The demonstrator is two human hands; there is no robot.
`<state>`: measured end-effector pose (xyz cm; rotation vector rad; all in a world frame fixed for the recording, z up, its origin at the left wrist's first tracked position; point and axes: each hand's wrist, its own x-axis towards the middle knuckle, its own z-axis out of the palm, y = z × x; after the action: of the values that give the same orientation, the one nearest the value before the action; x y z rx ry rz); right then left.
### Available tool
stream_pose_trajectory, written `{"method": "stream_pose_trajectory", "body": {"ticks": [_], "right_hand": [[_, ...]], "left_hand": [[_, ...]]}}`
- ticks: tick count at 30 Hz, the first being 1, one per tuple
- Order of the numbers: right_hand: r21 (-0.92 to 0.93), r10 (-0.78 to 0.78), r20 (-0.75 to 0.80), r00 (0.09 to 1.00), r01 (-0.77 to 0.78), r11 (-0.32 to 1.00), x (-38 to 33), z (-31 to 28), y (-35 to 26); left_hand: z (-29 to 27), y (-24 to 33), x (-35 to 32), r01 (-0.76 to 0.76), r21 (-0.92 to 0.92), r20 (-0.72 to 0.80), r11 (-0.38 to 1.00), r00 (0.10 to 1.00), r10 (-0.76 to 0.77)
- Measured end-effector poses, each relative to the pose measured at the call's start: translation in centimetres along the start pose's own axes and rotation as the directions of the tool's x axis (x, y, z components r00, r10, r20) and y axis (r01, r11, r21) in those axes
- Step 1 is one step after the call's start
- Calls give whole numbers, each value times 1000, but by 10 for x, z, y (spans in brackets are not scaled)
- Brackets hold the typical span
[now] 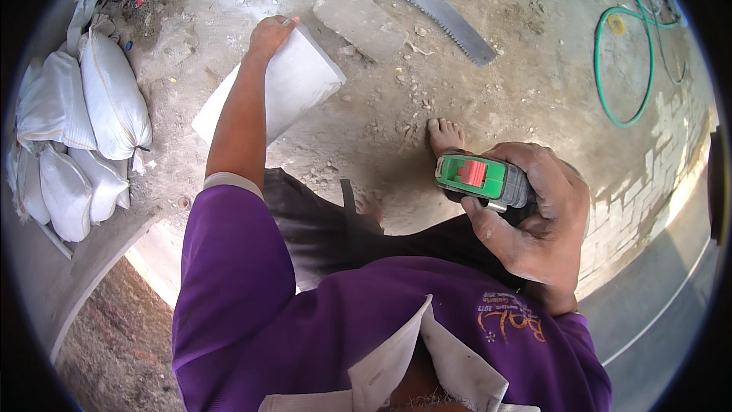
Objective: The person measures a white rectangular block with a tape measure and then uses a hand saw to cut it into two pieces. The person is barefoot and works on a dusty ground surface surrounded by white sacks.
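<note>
My left hand [271, 38] reaches forward and grips the far edge of a pale, smooth-faced building block [309, 80], with the fingers curled over that edge. The block stands at an angle on the dusty ground. Close in front of my chest, my right hand [545, 210] is wrapped round a tape measure [480, 174] with a green and black case and a red lock button. The tape's metal end hook shows near my right thumb, and no blade is drawn out.
A large-toothed handsaw [427, 4] and a flat grey slab [358, 21] lie beyond the block. Filled white sacks [114, 95] are piled at the left. A green hose [597, 69] loops at the right, near pale paving [637, 221]. My bare foot [444, 136] stands mid-floor.
</note>
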<state>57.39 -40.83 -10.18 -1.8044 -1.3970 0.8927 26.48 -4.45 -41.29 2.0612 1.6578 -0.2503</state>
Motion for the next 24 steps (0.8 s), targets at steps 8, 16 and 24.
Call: {"method": "stream_pose_trajectory", "body": {"ticks": [8, 16, 24], "right_hand": [[28, 61, -2, 998, -61, 998, 4, 7, -4], [9, 65, -28, 997, -65, 998, 2, 15, -1], [113, 170, -32, 985, -165, 980, 11, 16, 0]], "left_hand": [[-9, 63, -13, -127, -393, -234, 911, 972, 35], [33, 127, 22, 60, -375, -51, 925, 995, -85], [66, 179, -80, -12, -247, -119, 969, 993, -18]]}}
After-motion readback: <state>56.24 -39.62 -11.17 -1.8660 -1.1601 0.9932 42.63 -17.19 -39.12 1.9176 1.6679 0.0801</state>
